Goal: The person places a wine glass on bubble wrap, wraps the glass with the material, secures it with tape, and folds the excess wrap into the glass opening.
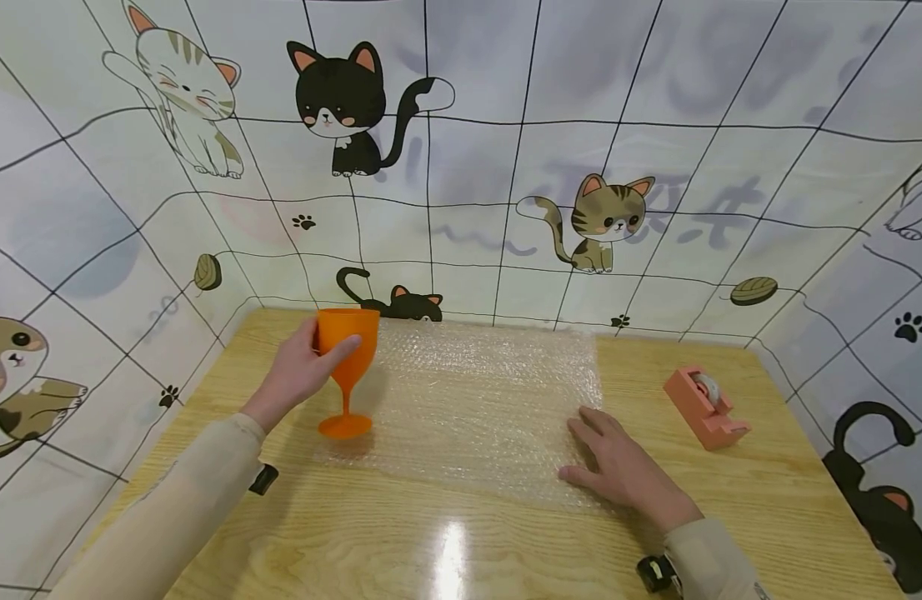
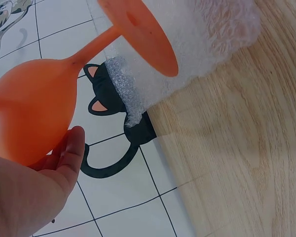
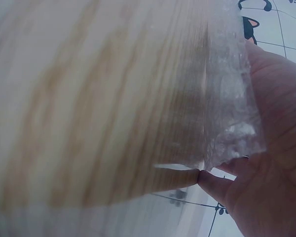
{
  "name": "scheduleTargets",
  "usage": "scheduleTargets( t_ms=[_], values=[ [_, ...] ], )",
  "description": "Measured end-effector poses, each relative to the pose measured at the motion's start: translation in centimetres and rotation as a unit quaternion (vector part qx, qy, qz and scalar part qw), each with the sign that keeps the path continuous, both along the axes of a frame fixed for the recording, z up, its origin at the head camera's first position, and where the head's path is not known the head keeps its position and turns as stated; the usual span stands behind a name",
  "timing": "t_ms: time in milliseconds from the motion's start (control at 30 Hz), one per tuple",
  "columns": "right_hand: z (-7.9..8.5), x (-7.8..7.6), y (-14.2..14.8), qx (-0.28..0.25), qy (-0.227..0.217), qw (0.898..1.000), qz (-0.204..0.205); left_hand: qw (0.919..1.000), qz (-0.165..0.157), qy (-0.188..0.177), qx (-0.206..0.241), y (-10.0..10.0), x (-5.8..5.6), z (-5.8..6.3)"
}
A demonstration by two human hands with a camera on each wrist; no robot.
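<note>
My left hand (image 1: 298, 368) grips an orange plastic goblet (image 1: 359, 354) round its bowl, the thumb across the front. It is upright, with its round foot over the left end of a clear sheet of bubble wrap (image 1: 483, 400). In the left wrist view the bowl, stem and foot of the goblet (image 2: 34, 108) show, and fingers curve under the bowl. At the wrap's right edge my right hand (image 1: 618, 462) rests with fingers spread and relaxed. The right wrist view shows the wrap's edge (image 3: 232, 108) between the camera and that hand's palm.
A pink tape dispenser (image 1: 704, 408) holding a roll of clear tape stands on the wooden table (image 1: 371, 533), right of the wrap. Behind and at both sides rises a white gridded backdrop (image 1: 476, 167) printed with cartoon cats.
</note>
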State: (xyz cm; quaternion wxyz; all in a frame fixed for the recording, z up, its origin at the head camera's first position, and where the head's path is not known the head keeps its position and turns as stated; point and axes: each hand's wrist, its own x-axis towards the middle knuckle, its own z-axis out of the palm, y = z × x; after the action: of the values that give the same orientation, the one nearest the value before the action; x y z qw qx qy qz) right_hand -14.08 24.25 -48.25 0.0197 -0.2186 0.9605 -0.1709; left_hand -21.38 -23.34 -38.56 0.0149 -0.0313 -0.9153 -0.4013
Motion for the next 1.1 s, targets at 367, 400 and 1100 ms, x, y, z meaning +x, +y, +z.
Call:
scheduleTargets(
  t_ms=[367, 400, 1100],
  values=[
    [0.0, 0.0, 0.0, 0.000, -0.002, 1.000, -0.001, 0.9998, -0.006, -0.013, -0.017, 0.3, -0.4, -0.6],
    [0.1, 0.0, 0.1, 0.000, -0.003, 1.000, -0.001, 0.9997, -0.006, -0.015, -0.019, 0.3, -0.4, -0.7],
    [0.0, 0.0, 0.0, -0.006, -0.002, 1.000, 0.001, 0.9977, -0.008, -0.063, -0.026, 0.7, -1.1, -2.3]
  ],
)
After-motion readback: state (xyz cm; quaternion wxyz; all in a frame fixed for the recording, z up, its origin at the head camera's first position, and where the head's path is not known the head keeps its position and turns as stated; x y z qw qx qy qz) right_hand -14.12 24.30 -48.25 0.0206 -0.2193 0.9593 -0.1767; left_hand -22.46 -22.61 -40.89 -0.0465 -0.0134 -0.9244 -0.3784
